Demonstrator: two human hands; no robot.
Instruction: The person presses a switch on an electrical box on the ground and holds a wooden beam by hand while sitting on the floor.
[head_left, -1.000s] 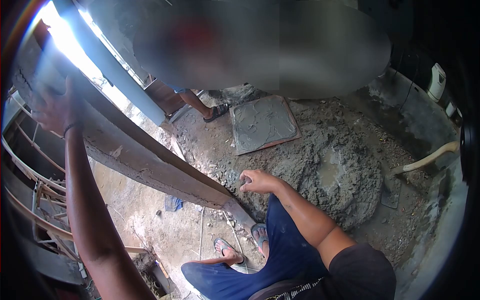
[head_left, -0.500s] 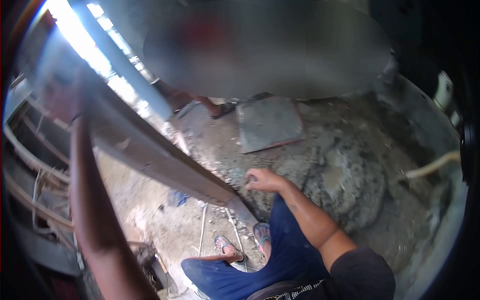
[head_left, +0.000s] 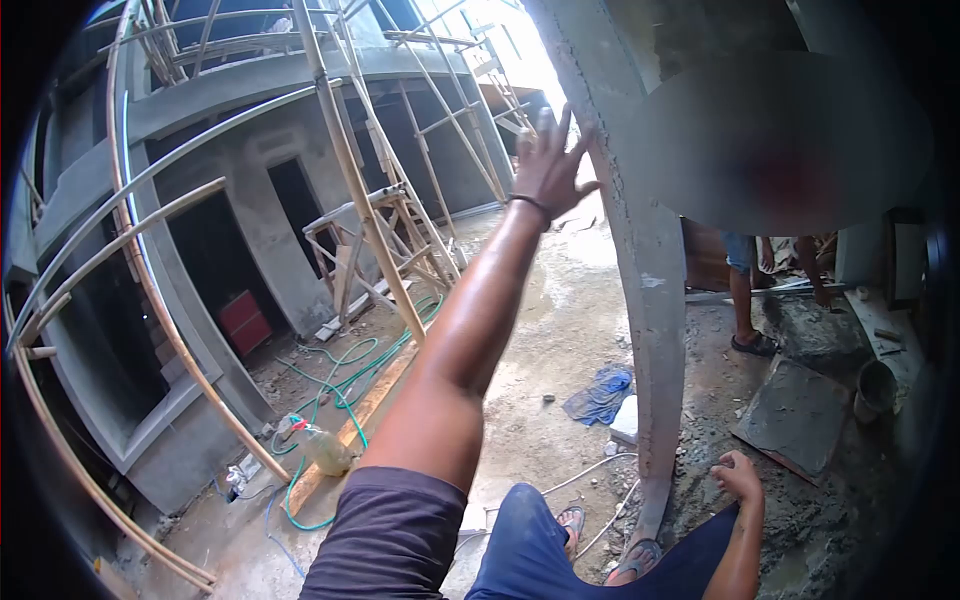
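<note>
One left arm point(head_left: 440, 345) stretches forward and up, nearly straight, its hand point(head_left: 548, 178) holding nothing, fingers spread at the edge of the concrete column point(head_left: 650, 330); contact cannot be told. Low by the right knee, the right hand point(head_left: 738, 476) curls loosely, and whether it grasps anything is unclear. The column stands just right of the spread fingers, its base near a sandalled foot point(head_left: 636, 562). A grey board point(head_left: 795, 412) lies beyond the right hand.

Building site, half-finished: long tan bamboo scaffolding poles point(head_left: 366, 205), raw grey house walls point(head_left: 255, 218) with dark rectangular openings, rough grey concrete column point(head_left: 657, 335), flat square mortar-coated board point(head_left: 795, 415), dusty rubble-strewn ground point(head_left: 520, 405).
</note>
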